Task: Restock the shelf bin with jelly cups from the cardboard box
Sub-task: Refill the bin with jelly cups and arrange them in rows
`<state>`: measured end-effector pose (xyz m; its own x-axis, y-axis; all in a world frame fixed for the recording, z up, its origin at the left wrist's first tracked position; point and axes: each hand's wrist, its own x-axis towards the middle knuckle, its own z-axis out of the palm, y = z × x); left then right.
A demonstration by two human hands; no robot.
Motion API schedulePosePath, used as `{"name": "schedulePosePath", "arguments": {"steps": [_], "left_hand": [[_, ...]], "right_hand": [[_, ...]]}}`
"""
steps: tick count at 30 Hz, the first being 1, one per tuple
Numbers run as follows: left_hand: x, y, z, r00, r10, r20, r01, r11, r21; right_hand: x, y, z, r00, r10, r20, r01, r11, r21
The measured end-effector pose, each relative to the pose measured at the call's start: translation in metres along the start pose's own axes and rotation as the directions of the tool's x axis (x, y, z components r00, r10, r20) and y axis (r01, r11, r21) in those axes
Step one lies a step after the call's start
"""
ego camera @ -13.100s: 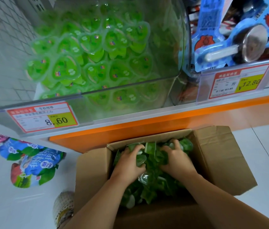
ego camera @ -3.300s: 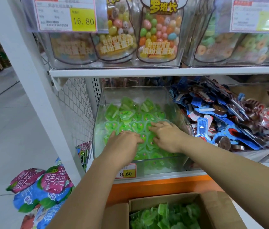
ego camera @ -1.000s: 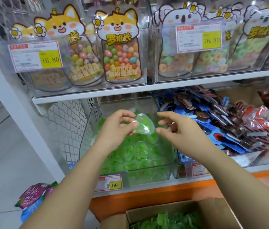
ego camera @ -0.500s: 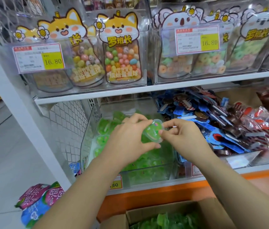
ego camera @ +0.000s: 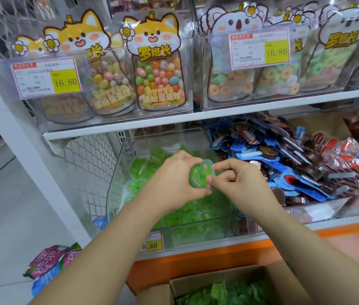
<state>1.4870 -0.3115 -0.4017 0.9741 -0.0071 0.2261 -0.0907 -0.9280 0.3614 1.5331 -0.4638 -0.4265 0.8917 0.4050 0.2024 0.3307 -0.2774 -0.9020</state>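
Observation:
A single green jelly cup point(ego camera: 198, 175) hangs above the clear shelf bin point(ego camera: 116, 179), held between both hands. My left hand point(ego camera: 172, 183) grips its left side with thumb below and fingers above. My right hand point(ego camera: 238, 183) pinches its right edge between thumb and forefinger. The bin below holds several green jelly cups point(ego camera: 143, 168). At the bottom of the view the open cardboard box point(ego camera: 196, 280) shows more green jelly cups point(ego camera: 229, 293) inside.
A bin of blue and brown wrapped sweets point(ego camera: 284, 168) stands right of the jelly bin. Candy bags point(ego camera: 156, 69) fill the shelf above. A price tag point(ego camera: 152, 242) reads 8.60. Snack bags point(ego camera: 48, 265) lie on the floor at the left.
The cup's printed lid has turned more toward me between my hands, and both hands have stayed above the bin. The view has shifted slightly.

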Motion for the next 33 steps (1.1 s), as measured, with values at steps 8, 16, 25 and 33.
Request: {"name": "schedulePosePath", "arguments": {"steps": [8, 16, 25, 33], "left_hand": [[0.004, -0.005, 0.03, 0.984, -0.138, 0.114, 0.099, 0.951, 0.293], [0.021, -0.011, 0.06, 0.978, -0.148, 0.149, 0.083, 0.924, 0.374], [0.03, -0.007, 0.071, 0.985, -0.107, 0.136, 0.026, 0.869, 0.494], [0.02, -0.025, 0.067, 0.961, -0.03, 0.273, -0.071, 0.932, 0.354]], "right_hand": [[0.005, 0.011, -0.032, 0.998, -0.053, -0.034, 0.037, 0.934, -0.354], [0.002, 0.015, -0.03, 0.998, -0.051, 0.044, 0.064, 0.914, -0.4], [0.002, 0.017, -0.03, 0.993, -0.074, 0.087, 0.102, 0.917, -0.387], [0.002, 0.021, -0.029, 0.993, -0.083, 0.088, 0.11, 0.918, -0.381]]}}
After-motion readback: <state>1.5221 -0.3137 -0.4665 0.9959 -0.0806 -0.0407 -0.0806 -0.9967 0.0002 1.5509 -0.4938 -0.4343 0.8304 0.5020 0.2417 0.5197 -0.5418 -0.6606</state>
